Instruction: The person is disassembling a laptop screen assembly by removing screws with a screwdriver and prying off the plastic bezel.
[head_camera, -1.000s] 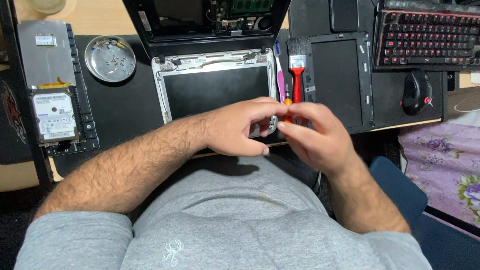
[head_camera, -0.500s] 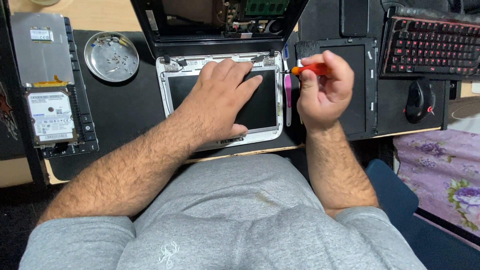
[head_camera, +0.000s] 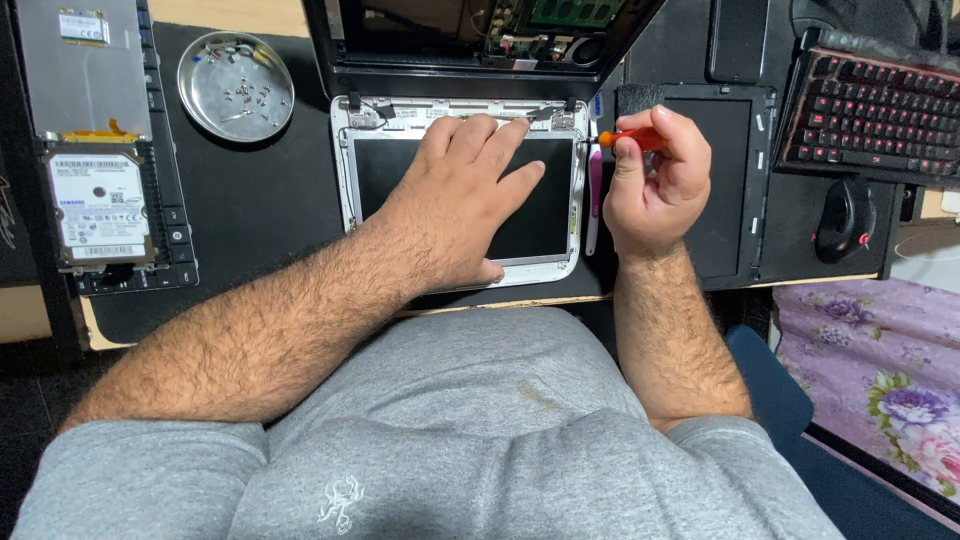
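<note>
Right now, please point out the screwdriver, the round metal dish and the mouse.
screwdriver (head_camera: 640, 138), head view, orange handle in right hand.
round metal dish (head_camera: 205, 60), head view, left rim.
mouse (head_camera: 843, 220), head view, black back.

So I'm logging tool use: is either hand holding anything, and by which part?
The right hand grips an orange-handled screwdriver by its handle. The left hand holds nothing, resting flat on the screen panel.

I see an orange handle on the screwdriver (head_camera: 632, 139) at upper centre-right, and a black screen (head_camera: 545, 215) in a white frame at the centre. At upper left, the round tray (head_camera: 200, 70) is silver. The keyboard (head_camera: 870, 115) at upper right is black with red-lit keys (they glow faintly). At lower right, the cloth (head_camera: 880, 375) is lilac with a flower pattern. My shirt (head_camera: 480, 440) is grey.
</note>
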